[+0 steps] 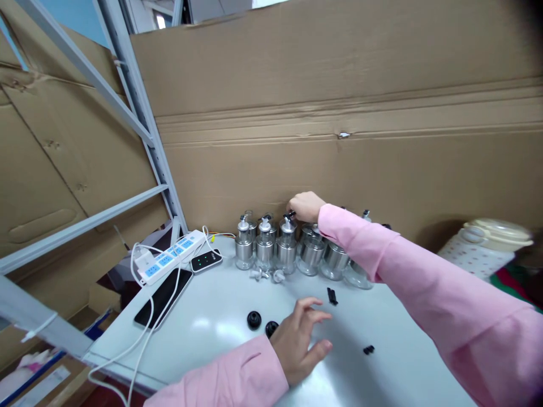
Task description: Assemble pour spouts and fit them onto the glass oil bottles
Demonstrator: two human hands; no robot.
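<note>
My right hand (306,206) reaches to the back of the table, its fingers closed at the small black spout (290,215) on top of a pump bottle (287,251). This bottle is glass with a silver band and stands upright. Similar pump bottles stand around it in a close group, including one bottle (244,249) at the left end; my right sleeve hides part of the group. Over the front of the table, my left hand (300,339) is open with fingers spread and holds nothing. Beside it lie two round black caps, one cap (254,320) fully visible and the other cap (271,328) partly hidden.
Small clear-white pieces (278,276) lie before the bottles. Slim black parts (332,296) and tiny black pieces (369,350) rest on the right. A power strip (172,257), phone (163,298), black-faced device (206,260) and white cables are at left; a dotted container (479,249) stands far right.
</note>
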